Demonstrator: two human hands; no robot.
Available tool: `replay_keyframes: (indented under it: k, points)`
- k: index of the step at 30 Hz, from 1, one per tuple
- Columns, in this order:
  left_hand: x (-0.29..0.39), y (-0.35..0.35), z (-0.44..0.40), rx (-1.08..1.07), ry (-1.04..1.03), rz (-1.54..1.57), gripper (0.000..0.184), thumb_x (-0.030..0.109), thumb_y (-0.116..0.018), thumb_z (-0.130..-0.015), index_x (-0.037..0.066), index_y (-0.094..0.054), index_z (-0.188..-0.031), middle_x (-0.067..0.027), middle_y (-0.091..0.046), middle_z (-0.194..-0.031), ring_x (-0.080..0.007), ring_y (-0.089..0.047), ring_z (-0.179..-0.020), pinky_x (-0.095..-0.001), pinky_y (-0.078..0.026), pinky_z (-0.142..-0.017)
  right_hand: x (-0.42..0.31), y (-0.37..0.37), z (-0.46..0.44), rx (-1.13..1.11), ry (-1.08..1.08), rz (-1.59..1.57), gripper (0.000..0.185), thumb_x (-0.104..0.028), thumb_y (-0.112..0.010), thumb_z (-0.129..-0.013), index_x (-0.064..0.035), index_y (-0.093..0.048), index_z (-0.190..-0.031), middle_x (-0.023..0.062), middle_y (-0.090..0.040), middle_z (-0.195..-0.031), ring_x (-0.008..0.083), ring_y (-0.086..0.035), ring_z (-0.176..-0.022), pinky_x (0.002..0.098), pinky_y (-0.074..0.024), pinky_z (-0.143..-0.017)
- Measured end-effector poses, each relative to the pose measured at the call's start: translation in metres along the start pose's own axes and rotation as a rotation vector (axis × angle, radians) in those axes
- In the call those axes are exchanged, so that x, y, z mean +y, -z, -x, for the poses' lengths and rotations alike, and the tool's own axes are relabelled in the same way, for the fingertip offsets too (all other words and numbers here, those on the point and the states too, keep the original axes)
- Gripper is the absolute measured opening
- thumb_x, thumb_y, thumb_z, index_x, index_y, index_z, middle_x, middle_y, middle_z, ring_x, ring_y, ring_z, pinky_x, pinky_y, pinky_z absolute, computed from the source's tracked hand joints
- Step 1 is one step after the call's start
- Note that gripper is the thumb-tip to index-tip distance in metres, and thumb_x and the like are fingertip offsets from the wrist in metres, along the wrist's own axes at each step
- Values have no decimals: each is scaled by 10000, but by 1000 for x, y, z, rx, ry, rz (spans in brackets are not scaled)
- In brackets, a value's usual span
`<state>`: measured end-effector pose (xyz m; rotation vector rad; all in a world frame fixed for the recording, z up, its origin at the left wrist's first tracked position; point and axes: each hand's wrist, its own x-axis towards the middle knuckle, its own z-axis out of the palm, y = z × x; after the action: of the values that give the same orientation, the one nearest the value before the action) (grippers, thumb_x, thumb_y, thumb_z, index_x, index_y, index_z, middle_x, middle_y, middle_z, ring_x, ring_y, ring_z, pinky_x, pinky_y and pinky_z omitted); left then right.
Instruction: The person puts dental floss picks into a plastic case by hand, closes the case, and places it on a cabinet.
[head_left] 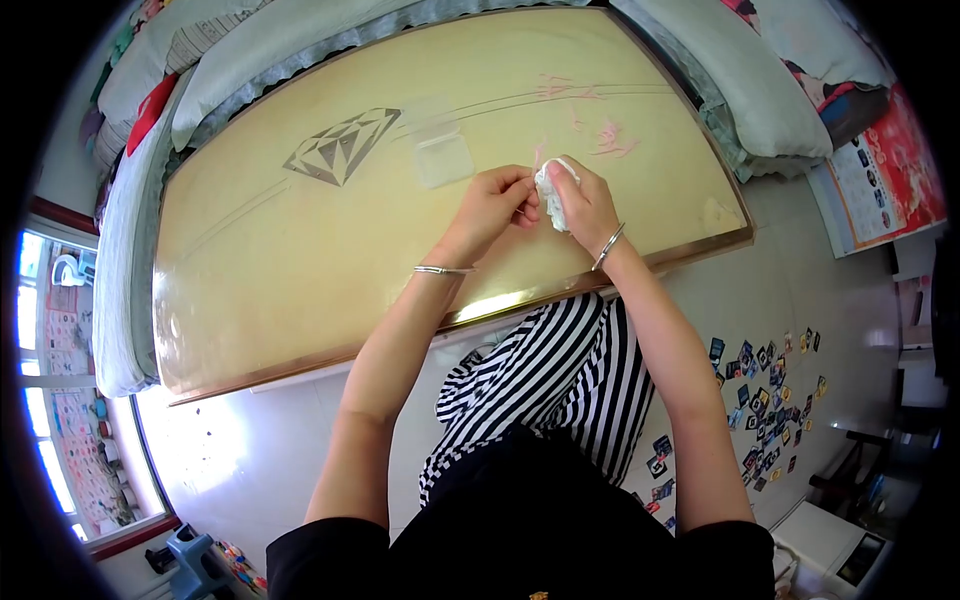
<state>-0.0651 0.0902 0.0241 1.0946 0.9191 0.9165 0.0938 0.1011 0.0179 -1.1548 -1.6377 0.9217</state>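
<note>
My right hand (pixel 588 205) is closed around a crumpled white tissue or cloth (pixel 555 200). Close beside it, my left hand (pixel 497 208) has its fingers pinched together at the tissue's left edge. What those fingers hold, if anything, is too small to make out. A thin pink piece (pixel 538 154) shows just beyond the left fingertips; I cannot tell whether it is held or lies on the table. Several slim pink pieces (pixel 612 140) lie scattered farther back on the right. To the left of my hands sits a clear plastic box (pixel 443 160).
Both hands are over a yellowish, glossy table (pixel 270 290) with a diamond design and a metal-trimmed edge. Covered sofas (pixel 760 95) border its far and left sides. Many small cards (pixel 765 400) are spread on the floor at right. A blue stool (pixel 190 560) stands lower left.
</note>
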Motion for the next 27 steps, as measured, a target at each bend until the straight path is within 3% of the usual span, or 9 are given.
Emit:
replay_keyframes:
  k: [5, 8, 13, 17, 20, 22, 27]
  points:
    - [-3, 3, 5, 95, -34, 31, 160, 143, -495, -924, 32, -566, -1015, -6, -584, -746, -79, -569, -662, -200, -435, -594, 4, -10, -25, 87, 29, -98, 340, -322, -438, -917, -6, -541, -851, 131, -563, -611, 216, -547, -547, 332, -439, -539]
    - [-4, 4, 4, 97, -36, 54, 155, 140, -496, -916, 36, -557, -1013, -6, -590, -741, -82, -567, -647, -195, -426, -586, 0, -16, -34, 85, -97, -163, 348, -327, -445, -912, -3, -532, -820, 143, -567, -622, 223, -560, -560, 333, -440, -539]
    - [-6, 8, 6, 146, -77, 66, 140, 126, -476, -917, 11, -540, -962, -28, -589, -720, -99, -578, -627, -200, -433, -559, 1, -26, -12, 71, 36, 107, 341, -329, -461, -910, -12, -507, -790, 168, -553, -592, 269, -537, -508, 351, -424, -497]
    - [-8, 9, 9, 135, -65, 57, 146, 146, -476, -921, 26, -550, -962, -22, -591, -730, -98, -579, -651, -201, -443, -591, -6, -24, -32, 122, 78, 169, 324, -318, -471, -907, -14, -507, -800, 176, -556, -588, 296, -553, -512, 367, -426, -493]
    - [-6, 6, 9, 135, -57, 71, 158, 156, -468, -929, 25, -549, -963, -26, -595, -755, -99, -580, -672, -203, -453, -596, -15, -26, -39, 110, -36, 143, 301, -298, -475, -907, -14, -503, -809, 180, -549, -583, 318, -559, -520, 380, -417, -486]
    - [-9, 7, 8, 179, -64, 140, 148, 150, -493, -924, 24, -552, -972, -31, -597, -789, -94, -576, -698, -204, -456, -601, -11, -32, -27, 116, 98, 200, 282, -279, -473, -909, -13, -503, -817, 189, -545, -584, 333, -552, -517, 386, -407, -475]
    - [-14, 13, 10, 176, -70, 89, 139, 130, -536, -905, 22, -559, -988, -26, -592, -813, -78, -561, -705, -198, -453, -604, -6, -30, -15, 111, 95, 230, 290, -279, -468, -913, -9, -503, -814, 201, -553, -603, 340, -552, -523, 385, -404, -470]
